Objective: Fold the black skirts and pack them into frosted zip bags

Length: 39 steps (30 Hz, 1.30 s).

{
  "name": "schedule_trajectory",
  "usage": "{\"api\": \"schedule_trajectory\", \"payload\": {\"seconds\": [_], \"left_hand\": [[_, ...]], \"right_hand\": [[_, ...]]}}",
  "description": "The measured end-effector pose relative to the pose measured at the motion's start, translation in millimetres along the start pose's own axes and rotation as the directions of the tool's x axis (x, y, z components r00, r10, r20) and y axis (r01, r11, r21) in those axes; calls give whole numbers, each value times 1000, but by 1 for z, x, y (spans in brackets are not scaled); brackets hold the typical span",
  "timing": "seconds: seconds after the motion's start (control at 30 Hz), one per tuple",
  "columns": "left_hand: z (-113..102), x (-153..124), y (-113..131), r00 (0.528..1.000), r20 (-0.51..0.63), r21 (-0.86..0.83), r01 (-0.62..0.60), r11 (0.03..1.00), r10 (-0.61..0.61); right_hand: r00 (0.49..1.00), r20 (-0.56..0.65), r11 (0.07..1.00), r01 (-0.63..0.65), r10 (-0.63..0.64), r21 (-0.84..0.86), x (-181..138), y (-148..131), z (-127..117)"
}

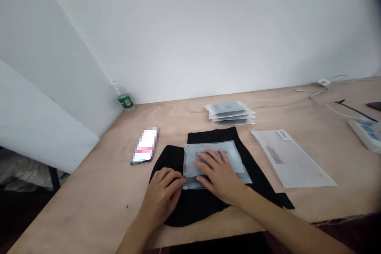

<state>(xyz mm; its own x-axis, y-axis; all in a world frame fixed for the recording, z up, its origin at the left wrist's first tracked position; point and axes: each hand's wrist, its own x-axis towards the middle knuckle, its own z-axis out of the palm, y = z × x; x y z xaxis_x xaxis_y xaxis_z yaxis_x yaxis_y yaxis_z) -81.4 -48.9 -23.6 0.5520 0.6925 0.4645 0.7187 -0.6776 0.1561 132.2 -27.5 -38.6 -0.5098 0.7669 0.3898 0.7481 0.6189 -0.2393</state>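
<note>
A: Back of the desk [172, 115], can we pass?
B: Yes, wide gap between bottle [125, 102] and bag stack [230, 114].
A: Left?
B: Tight: phone [145, 145] near black cloth [196, 206].
A: Right?
B: We fit between white pouch [293, 160] and white device [366, 131]; cables [319, 92] block behind.

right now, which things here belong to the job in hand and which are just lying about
Likely the job:
bag, under the right hand, left hand at its corner
black cloth beneath
stacked bags and white bag, similar-looking

Seemingly just lying about:
phone
bottle
cables
</note>
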Motion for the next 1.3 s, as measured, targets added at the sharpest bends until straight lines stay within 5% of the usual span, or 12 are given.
{"api": "schedule_trajectory", "payload": {"seconds": [0.17, 0.4, 0.67, 0.87, 1.03, 1.17, 1.3], "left_hand": [[6, 2, 1, 991, -122, 44, -46, 998, 51], [5, 8, 8, 971, -234, 36, -48, 998, 55], [0, -5, -7, 977, -214, 18, 1, 1000, 3], [-9, -16, -9, 999, -27, 15, 42, 999, -42], [-21, 5, 20, 971, -24, 13, 237, 971, -237], [10, 44, 45, 984, 114, 67, 129, 989, -136], [46, 61, 41, 965, 227, 97, 110, 989, -129]], "right_hand": [[945, -153, 956, 292, -290, -14, 0, -23, 12], [907, -203, 929, 359, -369, -86, -5, -16, 5], [985, -40, 982, 164, -168, -90, -65, 46, -35], [1000, 12, 996, 16, -16, -84, -95, 59, -57], [986, 30, 985, -165, 163, 48, -70, 38, -67], [951, 33, 951, -309, 308, 3, -29, 20, -42], [939, 120, 945, -310, 321, -102, -10, 16, -12]]}}
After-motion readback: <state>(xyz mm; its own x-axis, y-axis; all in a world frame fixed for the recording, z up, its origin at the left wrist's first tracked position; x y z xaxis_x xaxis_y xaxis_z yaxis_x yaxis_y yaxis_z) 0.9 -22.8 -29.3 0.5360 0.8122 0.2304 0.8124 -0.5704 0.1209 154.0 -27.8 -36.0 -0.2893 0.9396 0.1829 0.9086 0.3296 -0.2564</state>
